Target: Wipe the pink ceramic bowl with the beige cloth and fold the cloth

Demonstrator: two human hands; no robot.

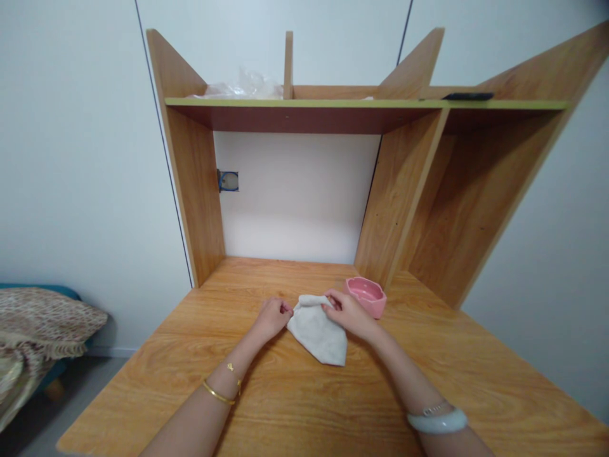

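Observation:
A pale grey-white cloth [320, 333] hangs or lies over the wooden desk, its upper edge bunched and a corner pointing toward me. My left hand [276, 316] is closed at the cloth's upper left corner, fingers pinched together on it. On the upper right edge, my right hand [349, 311] grips the cloth between thumb and fingers. Just behind my right hand stands a pink ashtray-like dish [365, 293] with a notched, angular rim; its front left side is partly hidden by that hand.
The wooden desk [190, 381] carries a hutch with side panels and a shelf [304, 103]. Clear plastic wrapping [245, 87] and a dark flat object [469, 96] lie on the shelf. An open wall socket box [229, 181] shows at left. A patterned fringed throw [42, 320] covers blue furniture.

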